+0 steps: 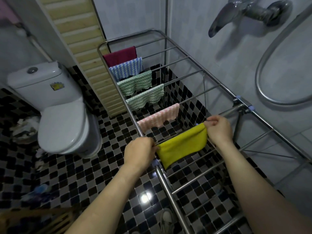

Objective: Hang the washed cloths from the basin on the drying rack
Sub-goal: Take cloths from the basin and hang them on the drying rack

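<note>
A yellow cloth (182, 146) is draped over a rod of the steel drying rack (219, 86). My left hand (140, 153) pinches its left corner and my right hand (218, 129) pinches its right corner, holding it stretched along the rod. Farther along the rack hang a pink cloth (158, 118), two green striped cloths (145, 97) (135, 82), a blue striped cloth (125, 69) and a dark red cloth (120, 55), all on the rack's left half. The basin is not in view.
A white toilet (59, 114) stands to the left on the black-and-grey tiled floor (76, 169). A slatted wooden panel (87, 53) leans behind the rack. A tap (244, 10) and shower hose (270, 68) are on the right wall. Litter lies left of the toilet.
</note>
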